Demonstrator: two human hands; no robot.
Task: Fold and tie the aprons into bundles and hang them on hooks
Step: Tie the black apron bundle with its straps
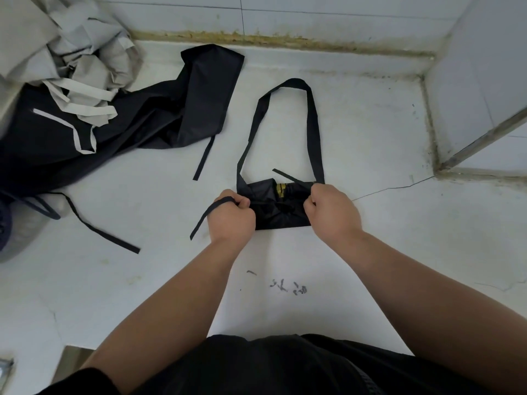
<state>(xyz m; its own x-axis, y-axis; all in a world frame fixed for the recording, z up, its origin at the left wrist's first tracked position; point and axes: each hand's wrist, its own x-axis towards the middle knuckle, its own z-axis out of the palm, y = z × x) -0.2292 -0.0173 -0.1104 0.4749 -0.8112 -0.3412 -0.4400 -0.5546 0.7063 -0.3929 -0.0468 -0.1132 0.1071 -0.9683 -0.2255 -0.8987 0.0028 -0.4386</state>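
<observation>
Fists clamped on tie straps: left hand at 9 o'clock, right hand at 3 o'clock of apron bundle. Yellow print at its 12 o'clock was unreadable.

White surface w/ hairline crack, grimy yellowed seam along tiled wall at back.

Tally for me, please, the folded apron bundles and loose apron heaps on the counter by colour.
Black folded apron bundle: 1
Dark loose apron heap: 1
Grey loose apron heap: 1
Total: 3
</observation>
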